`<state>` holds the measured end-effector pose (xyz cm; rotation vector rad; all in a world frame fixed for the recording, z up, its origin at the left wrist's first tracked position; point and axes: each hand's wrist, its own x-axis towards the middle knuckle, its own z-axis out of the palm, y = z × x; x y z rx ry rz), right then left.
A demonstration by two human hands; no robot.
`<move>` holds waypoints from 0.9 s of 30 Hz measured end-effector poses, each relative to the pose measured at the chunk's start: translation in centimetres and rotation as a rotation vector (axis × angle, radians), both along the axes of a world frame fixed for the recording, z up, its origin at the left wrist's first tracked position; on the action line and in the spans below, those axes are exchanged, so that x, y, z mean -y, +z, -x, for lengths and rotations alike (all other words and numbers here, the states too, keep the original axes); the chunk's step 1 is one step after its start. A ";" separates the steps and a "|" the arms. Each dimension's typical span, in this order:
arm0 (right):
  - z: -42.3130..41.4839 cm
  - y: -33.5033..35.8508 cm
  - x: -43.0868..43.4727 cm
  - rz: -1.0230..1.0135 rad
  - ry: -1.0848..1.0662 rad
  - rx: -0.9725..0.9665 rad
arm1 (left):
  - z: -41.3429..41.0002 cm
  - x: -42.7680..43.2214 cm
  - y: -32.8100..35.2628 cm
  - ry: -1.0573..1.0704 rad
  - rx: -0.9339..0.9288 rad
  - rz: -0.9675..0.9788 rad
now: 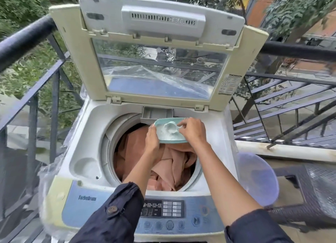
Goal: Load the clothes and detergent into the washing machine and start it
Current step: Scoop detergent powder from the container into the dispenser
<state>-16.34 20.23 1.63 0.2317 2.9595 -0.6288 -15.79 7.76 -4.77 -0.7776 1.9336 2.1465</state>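
Note:
The top-loading washing machine (91, 130) stands with its lid (158, 48) raised. Peach and brown clothes (171, 166) fill the drum. Over the drum's far side my left hand (151, 139) holds a teal detergent container (170, 138) filled with white powder. My right hand (192, 130) pinches a white scoop (171, 127) that rests in the powder. Just behind the container the detergent drawer (157, 113) sits open at the back rim. The control panel (169, 212) with its display and buttons lies at the near edge, between my dark sleeves.
A lilac plastic basin (258, 179) sits to the right of the machine, beside a dark wicker surface (316, 192). Black metal railings (27, 90) enclose the balcony on the left and behind. Clear plastic sheeting (47, 170) hangs on the machine's left side.

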 end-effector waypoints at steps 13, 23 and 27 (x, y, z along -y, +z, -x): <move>-0.6 -2.5 2.3 -0.108 0.027 -0.002 | 0.3 0.7 -2.6 -0.076 -0.056 -0.067; -0.2 -2.3 3.5 0.248 -0.029 0.149 | 0.3 1.1 -4.6 -0.114 -0.059 -0.009; 0.5 -2.4 3.3 0.372 -0.095 0.327 | 0.1 1.4 -3.7 -0.101 -0.051 -0.010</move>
